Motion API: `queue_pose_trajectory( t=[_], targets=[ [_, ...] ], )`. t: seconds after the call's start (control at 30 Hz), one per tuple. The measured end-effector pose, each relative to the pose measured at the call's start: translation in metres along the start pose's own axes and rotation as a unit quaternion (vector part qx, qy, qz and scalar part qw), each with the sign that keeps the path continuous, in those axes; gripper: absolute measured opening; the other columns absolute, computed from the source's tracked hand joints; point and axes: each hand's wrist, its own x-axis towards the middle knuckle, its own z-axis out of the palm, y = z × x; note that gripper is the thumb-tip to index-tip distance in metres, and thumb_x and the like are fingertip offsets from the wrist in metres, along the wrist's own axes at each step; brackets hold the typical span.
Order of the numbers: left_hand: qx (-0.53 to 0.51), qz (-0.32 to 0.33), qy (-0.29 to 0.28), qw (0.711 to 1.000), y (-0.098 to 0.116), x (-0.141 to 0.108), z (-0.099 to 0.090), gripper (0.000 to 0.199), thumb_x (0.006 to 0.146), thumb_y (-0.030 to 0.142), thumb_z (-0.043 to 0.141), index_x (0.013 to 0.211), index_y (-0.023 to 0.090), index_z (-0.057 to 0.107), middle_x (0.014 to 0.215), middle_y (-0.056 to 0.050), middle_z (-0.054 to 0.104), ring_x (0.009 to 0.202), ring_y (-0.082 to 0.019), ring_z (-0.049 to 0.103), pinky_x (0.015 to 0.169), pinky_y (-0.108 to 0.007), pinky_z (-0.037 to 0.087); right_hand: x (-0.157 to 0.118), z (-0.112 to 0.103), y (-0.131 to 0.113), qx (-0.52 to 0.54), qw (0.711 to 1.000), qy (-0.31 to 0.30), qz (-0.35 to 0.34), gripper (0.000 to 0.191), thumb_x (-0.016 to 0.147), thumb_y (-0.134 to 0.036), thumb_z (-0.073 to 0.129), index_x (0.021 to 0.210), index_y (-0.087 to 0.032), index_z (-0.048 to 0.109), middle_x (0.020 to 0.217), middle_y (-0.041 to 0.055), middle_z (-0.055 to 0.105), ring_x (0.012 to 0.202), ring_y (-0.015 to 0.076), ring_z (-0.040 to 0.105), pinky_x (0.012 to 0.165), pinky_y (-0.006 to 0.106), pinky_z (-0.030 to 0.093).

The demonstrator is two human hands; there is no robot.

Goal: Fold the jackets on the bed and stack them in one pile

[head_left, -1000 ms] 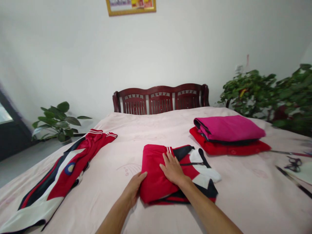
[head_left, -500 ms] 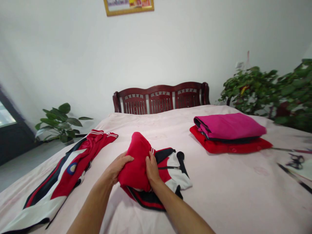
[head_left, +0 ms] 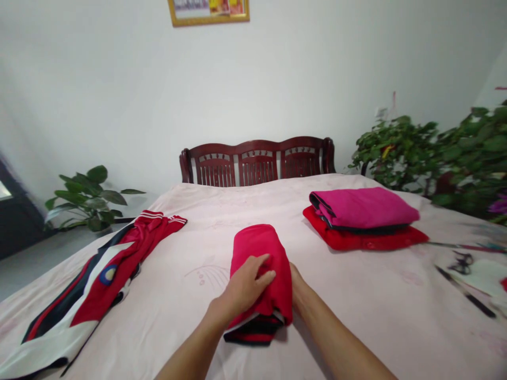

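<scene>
The right hand (head_left: pixel 297 287) passes behind the folded red garment (head_left: pixel 261 274), which hides its fingers. The gold-framed picture (head_left: pixel 208 13) is cut off by the top edge, and the leafy plant (head_left: pixel 475 153) runs off the right edge. At far right, the scissors (head_left: pixel 461 263) are blurred, and the white piece (head_left: pixel 475 277) beside them is too blurred to identify.

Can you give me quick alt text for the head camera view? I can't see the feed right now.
The left hand lies on a folded red garment on a pale pink bed, and the right hand is against the garment's right side. A red-and-white sports top lies to the left; a folded magenta cloth sits on a folded red cloth to the right.
</scene>
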Motion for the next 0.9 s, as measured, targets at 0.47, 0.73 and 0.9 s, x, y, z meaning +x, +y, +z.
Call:
queue_pose_trajectory(
  t=[0.47,0.73,0.9],
  targets=[
    [0.248,0.106,-0.052,0.962,-0.016,-0.038,0.065,0.065,0.095,0.057,0.041,0.154,0.029,0.034,0.159,-0.010,0.037,0.149,-0.032,0.027,0.122,-0.062,0.011,0.016,0.007,-0.061,-0.520,0.815,-0.050,-0.250,0.055,0.096,-0.047,0.041,0.146,-0.025,0.048,0.159,0.0047,0.037,0.150,0.0223,0.024,0.123,0.047,0.011],
    [0.226,0.153,-0.067,0.960,-0.050,-0.065,0.080,0.084,0.085,0.054,0.063,0.157,0.035,0.023,0.164,-0.013,0.019,0.150,-0.037,0.022,0.120,-0.067,0.015,0.061,-0.020,-0.008,-0.615,0.774,-0.084,-0.126,0.060,0.092,-0.048,0.050,0.146,-0.023,0.048,0.158,0.0080,0.037,0.150,0.0231,0.023,0.123,0.044,0.002],
    [0.157,0.202,-0.067,0.964,-0.066,-0.079,0.059,0.064,0.088,0.051,0.061,0.148,0.038,0.043,0.160,-0.009,0.034,0.146,-0.034,0.034,0.119,-0.061,0.024,0.068,-0.031,-0.011,-0.574,0.810,-0.025,-0.116,0.061,0.089,-0.046,0.054,0.144,-0.020,0.049,0.161,0.0084,0.031,0.152,0.0223,0.016,0.123,0.042,0.001]
  ],
)
